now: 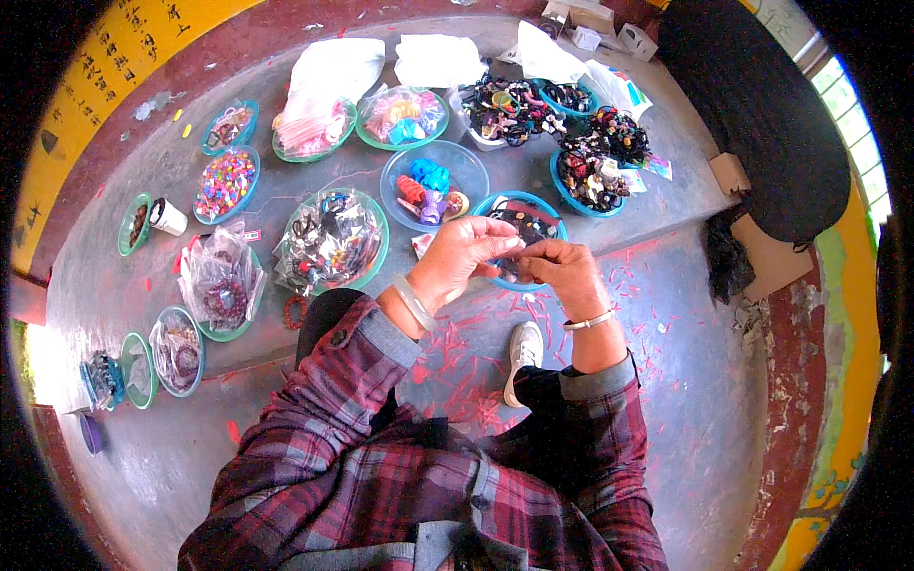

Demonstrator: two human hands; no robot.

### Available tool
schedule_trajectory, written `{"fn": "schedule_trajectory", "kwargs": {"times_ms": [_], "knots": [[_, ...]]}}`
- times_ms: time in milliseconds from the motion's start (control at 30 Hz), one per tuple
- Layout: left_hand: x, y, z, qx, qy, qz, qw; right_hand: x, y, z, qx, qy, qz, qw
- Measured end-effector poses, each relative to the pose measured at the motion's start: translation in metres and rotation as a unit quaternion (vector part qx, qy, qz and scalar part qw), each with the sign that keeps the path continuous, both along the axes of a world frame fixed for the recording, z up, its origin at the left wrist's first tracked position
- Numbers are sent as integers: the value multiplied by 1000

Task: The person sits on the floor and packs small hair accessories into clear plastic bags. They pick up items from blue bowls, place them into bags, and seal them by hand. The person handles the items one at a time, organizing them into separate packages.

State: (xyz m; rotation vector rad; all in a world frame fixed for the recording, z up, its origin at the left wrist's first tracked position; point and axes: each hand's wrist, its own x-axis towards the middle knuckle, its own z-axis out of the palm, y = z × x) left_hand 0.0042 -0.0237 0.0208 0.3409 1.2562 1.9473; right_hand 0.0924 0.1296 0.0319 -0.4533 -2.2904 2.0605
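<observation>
The left hand (455,257) hangs with its fingers pinched closed; what, if anything, they grip is too small to make out. Past the fingertips sits the blue basket (560,219), with dark strands (526,221) lying inside — light and soft by the look of them, likely to tangle, so best taken by a loose end. The right hand (571,274) meets the left, fingers also pinched — its grip equally unclear. Both hands hide part of the basket.

Head-worn fisheye view (dark-cornered), looking down, hands (455,257) (569,274) near, floor (690,381) farther off
</observation>
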Motion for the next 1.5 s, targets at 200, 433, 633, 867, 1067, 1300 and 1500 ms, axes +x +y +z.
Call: {"fn": "schedule_trajectory", "kwargs": {"times_ms": [200,433,633,867,1067,1300,1500], "knots": [[-2,-1,-3,-13,-25,-12,1000,0,0,-1,11,-24,16,1000],[-2,-1,-1,-3,-29,-17,999,-1,1,-6,17,-45,46,998],[-6,0,-14,21,-47,12,999,3,0,5,232,-50,48,970],[-2,7,-22,-19,97,31,995,5,-18,20,232,106,-94,962],[2,12,-27,-85,254,32,963,0,-17,-1,275,101,-45,955],[5,14,-30,-67,332,43,940,2,-15,4,261,-6,-35,965],[6,13,-27,-73,369,53,925,6,-8,4,322,-6,-18,947]]}}
